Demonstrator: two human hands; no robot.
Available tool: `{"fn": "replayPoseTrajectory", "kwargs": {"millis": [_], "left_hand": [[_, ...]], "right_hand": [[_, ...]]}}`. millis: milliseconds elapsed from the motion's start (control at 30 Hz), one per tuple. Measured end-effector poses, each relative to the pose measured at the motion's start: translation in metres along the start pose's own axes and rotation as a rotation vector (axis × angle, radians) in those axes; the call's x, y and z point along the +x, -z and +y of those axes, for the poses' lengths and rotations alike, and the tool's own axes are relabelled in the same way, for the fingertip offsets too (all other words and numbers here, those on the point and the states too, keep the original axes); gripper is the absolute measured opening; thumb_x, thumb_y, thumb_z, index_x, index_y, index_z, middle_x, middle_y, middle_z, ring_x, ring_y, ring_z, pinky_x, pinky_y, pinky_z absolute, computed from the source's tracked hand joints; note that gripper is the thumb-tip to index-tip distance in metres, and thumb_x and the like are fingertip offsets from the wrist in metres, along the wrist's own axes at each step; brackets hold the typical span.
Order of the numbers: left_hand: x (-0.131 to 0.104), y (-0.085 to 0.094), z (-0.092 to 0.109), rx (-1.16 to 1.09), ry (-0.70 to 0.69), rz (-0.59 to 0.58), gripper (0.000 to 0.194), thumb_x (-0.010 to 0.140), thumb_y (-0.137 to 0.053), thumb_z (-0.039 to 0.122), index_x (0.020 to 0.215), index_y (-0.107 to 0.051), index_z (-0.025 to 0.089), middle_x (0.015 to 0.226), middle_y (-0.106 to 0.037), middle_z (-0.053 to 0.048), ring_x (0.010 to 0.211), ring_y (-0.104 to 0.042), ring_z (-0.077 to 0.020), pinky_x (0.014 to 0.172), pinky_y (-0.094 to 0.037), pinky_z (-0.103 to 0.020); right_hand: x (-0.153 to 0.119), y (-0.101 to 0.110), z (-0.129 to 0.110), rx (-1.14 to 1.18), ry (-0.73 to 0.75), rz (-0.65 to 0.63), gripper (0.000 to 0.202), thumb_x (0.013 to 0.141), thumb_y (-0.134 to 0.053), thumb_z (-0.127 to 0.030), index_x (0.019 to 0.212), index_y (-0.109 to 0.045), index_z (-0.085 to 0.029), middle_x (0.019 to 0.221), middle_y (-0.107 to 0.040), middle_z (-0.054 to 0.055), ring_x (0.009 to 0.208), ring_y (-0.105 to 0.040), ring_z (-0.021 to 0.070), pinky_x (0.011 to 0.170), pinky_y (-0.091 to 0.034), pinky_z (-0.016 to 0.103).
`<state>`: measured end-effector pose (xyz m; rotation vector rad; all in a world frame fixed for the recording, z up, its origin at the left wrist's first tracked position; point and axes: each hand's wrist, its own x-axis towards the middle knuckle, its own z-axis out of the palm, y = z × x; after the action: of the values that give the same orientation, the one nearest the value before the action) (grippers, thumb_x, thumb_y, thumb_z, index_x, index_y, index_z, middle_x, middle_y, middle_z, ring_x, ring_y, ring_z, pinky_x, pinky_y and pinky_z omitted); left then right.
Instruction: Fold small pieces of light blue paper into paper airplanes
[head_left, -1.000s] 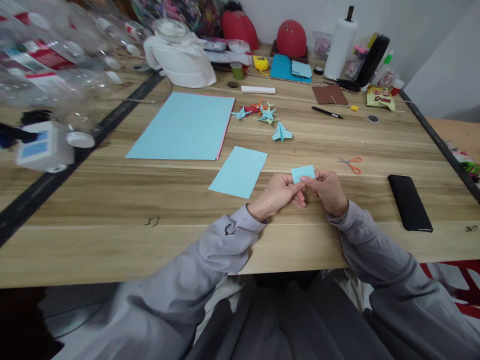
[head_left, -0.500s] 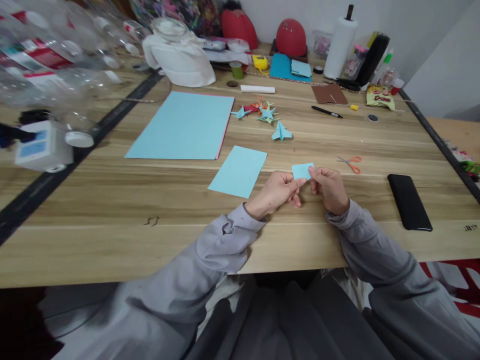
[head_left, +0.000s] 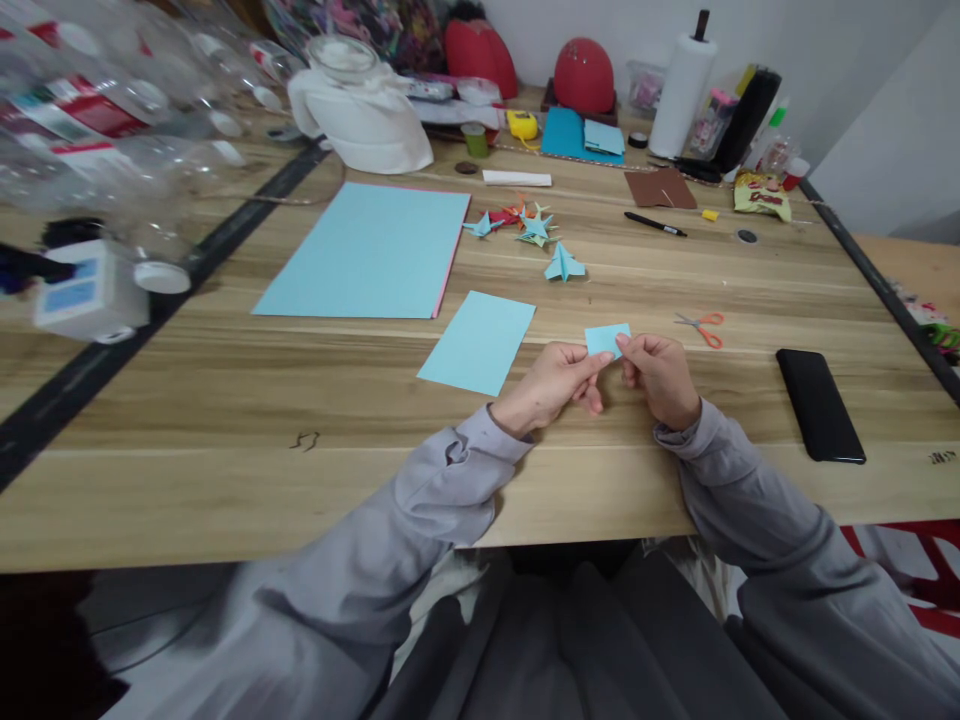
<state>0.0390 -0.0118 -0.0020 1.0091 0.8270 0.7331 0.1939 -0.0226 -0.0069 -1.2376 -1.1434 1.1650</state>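
A small light-blue piece of paper (head_left: 604, 338) is held up between my two hands over the table. My left hand (head_left: 559, 380) pinches its lower left edge between thumb and fingers. At its right side, my right hand (head_left: 660, 375) grips it with thumb and forefinger. Left of my hands lies a larger blue paper sheet (head_left: 480, 342), flat on the wood. Beyond my hands sits a folded blue paper figure (head_left: 564, 262), with several small coloured folded figures (head_left: 535, 226) clustered behind it. Orange-handled scissors (head_left: 703, 328) lie to the right, blades slightly apart.
A stack of large blue sheets (head_left: 367, 255) with a pink edge lies farther left. To the right is a black phone (head_left: 820, 405). A black pen (head_left: 655, 224) and brown paper (head_left: 660, 188) lie farther back. Plastic bottles (head_left: 97, 120) crowd the left side.
Both hands keep their hold on the small blue paper, with barely any movement. The whole view has shifted very slightly.
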Motion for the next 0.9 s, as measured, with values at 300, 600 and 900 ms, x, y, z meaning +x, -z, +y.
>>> {"fn": "replayPoseTrajectory", "kwargs": {"millis": [300,600,900], "left_hand": [[-0.0006,0.0009,0.0000,-0.111,0.039,-0.060,0.037,0.075,-0.077,0.043,0.063,-0.059,0.013,0.046,-0.060,-0.002,0.042,-0.063,-0.0153,0.042,-0.051,-0.023],[-0.0006,0.0006,-0.0060,-0.068,-0.035,-0.040,0.027,0.069,-0.082,0.029,0.067,-0.064,0.008,0.058,-0.066,-0.004,0.043,-0.062,-0.0122,0.042,-0.053,-0.021],[-0.0020,0.0006,-0.0043,-0.026,-0.064,-0.037,0.025,0.069,-0.078,0.029,0.062,-0.059,0.013,0.044,-0.058,0.000,0.036,-0.055,-0.0125,0.038,-0.048,-0.023]], "right_hand": [[0.0034,0.0029,-0.0003,0.049,-0.051,-0.041,0.058,0.060,-0.078,-0.067,0.046,-0.049,-0.020,0.039,-0.046,-0.005,0.035,-0.037,0.0059,0.040,-0.028,0.024],[0.0000,0.0025,-0.0024,0.034,-0.085,-0.184,0.054,0.060,-0.082,-0.062,0.048,-0.051,-0.019,0.040,-0.051,-0.004,0.036,-0.037,0.0057,0.040,-0.025,0.023],[-0.0008,0.0002,-0.0026,-0.004,-0.042,-0.213,0.050,0.057,-0.086,-0.055,0.053,-0.051,-0.019,0.041,-0.049,-0.007,0.037,-0.038,0.0051,0.040,-0.026,0.021]]}}
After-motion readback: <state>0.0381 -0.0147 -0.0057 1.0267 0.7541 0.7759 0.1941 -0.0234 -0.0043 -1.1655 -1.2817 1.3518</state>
